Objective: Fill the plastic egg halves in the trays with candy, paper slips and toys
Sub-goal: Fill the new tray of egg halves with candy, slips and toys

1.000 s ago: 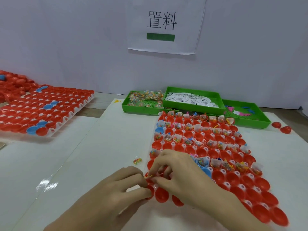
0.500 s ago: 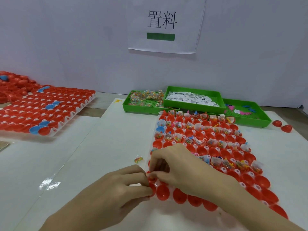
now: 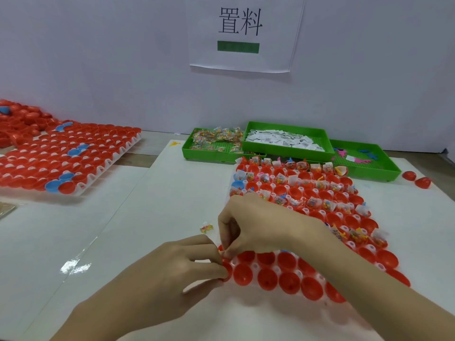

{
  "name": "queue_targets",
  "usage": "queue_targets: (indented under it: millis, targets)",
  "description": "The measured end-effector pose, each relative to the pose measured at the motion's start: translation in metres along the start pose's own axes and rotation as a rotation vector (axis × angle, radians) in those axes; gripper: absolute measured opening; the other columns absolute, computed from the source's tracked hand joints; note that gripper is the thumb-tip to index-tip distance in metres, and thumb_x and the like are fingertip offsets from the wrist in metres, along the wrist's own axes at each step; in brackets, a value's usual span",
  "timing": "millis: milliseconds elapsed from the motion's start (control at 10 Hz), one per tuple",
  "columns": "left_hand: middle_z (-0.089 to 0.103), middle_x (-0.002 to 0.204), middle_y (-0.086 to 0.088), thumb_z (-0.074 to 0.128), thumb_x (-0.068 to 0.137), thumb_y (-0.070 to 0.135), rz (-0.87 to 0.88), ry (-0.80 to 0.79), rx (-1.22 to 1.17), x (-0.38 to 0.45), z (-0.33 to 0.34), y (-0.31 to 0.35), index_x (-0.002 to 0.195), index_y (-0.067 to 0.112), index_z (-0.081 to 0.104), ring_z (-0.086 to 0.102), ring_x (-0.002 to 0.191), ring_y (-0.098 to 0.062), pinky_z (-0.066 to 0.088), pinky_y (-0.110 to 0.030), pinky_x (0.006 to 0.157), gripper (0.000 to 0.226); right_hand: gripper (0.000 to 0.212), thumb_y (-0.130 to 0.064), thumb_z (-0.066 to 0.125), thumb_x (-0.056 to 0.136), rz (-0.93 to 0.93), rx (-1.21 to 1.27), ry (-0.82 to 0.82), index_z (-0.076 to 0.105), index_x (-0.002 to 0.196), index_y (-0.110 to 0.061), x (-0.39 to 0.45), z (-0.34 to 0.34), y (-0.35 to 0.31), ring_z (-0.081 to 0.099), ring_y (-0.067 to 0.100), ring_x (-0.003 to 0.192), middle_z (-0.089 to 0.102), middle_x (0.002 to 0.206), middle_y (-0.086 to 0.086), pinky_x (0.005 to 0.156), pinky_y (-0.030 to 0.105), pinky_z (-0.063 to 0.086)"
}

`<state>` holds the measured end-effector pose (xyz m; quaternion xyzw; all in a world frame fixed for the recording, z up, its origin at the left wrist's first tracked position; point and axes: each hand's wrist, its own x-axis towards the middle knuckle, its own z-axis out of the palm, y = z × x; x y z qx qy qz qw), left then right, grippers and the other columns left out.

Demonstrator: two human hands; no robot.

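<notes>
A white tray (image 3: 299,273) of red egg halves (image 3: 267,279) lies in front of me. Its far rows hold candy packets, paper slips and small toys, and the near rows are bare. My left hand (image 3: 172,276) and my right hand (image 3: 261,222) meet at the tray's near left corner. Both pinch a small yellow item (image 3: 220,252) between their fingertips, most of it hidden. The lower fingers of my left hand touch the corner egg half (image 3: 227,271).
Three green trays stand behind: candy packets (image 3: 209,155), paper slips (image 3: 283,153), toys (image 3: 374,174). A loose candy packet (image 3: 206,228) lies left of the tray. Two red egg halves (image 3: 416,179) sit at the right. A second tray of red and blue halves (image 3: 69,156) is at the left.
Both hands stay together at the tray's near left corner. My right hand has drawn slightly up and left, its fingers curling tighter over the small item.
</notes>
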<state>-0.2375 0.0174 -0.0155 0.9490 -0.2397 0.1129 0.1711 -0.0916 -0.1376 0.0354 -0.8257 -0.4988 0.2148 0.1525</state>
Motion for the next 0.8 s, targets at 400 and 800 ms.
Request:
queue_targets:
  millis: [400, 800]
  targets:
    - [0.071, 0.102, 0.017, 0.076, 0.092, 0.025, -0.01, -0.032, 0.02, 0.002, 0.0, -0.002, 0.105, 0.028, 0.08, 0.064, 0.093, -0.005, 0.052, -0.016, 0.076, 0.014, 0.014, -0.014, 0.078, 0.085, 0.016, -0.047, 0.018, 0.065, 0.087, -0.017, 0.0, 0.013, -0.003, 0.063, 0.013, 0.073, 0.063, 0.082, -0.004, 0.062, 0.025, 0.055]
    - [0.074, 0.101, 0.009, 0.069, 0.096, 0.036, 0.127, 0.021, 0.13, 0.003, 0.001, 0.007, 0.108, 0.023, 0.08, 0.068, 0.088, -0.007, 0.055, -0.016, 0.077, 0.021, 0.011, -0.02, 0.078, 0.089, -0.088, -0.007, 0.063, 0.081, 0.097, -0.011, -0.011, 0.002, 0.003, 0.071, 0.011, 0.081, 0.077, 0.089, 0.0, 0.078, 0.03, 0.061]
